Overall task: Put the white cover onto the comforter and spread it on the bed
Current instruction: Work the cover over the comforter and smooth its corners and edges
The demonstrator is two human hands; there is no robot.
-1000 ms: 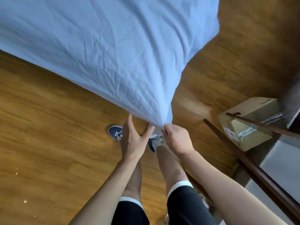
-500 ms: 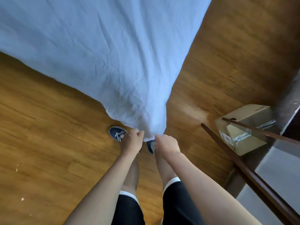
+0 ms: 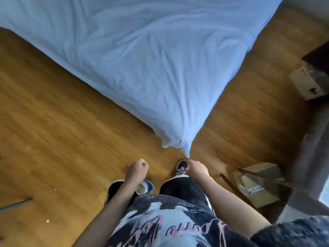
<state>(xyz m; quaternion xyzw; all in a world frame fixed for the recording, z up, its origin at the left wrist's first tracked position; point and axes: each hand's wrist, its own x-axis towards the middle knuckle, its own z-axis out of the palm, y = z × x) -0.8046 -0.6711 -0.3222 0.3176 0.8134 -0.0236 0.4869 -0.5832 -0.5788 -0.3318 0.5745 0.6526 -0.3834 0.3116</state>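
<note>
White cover (image 3: pixel 151 59) fills upper centre of frame, spread over wood floor (image 3: pixel 62 131), one corner pointing down toward the person's feet near lower centre. Looks puffy, so comforter prob already inside, but can't confirm; comforter itself not visible. No bed clearly in view, so the spreading on the bed seems still to do. Judgement: cover-on step maybe near done at this corner, bed step left.

Left hand (image 3: pixel 136 169) lower centre, fingers curled into a fist, holding nothing visible. Right hand (image 3: pixel 197 168) just right of it, fingers curled, knuckles right at the cover's corner tip; pinching it or not, can't tell, blur.

Vs 0.5 s ago: both hands were gripping the corner together and fabric was pulled taut toward them. Now the hands are apart, left has let go, corner sags onto floor, cover lies slacker and further up frame. Camera tilted down more, shirt now showing at bottom. Cardboard box (image 3: pixel 256 186) at lower right.
</note>
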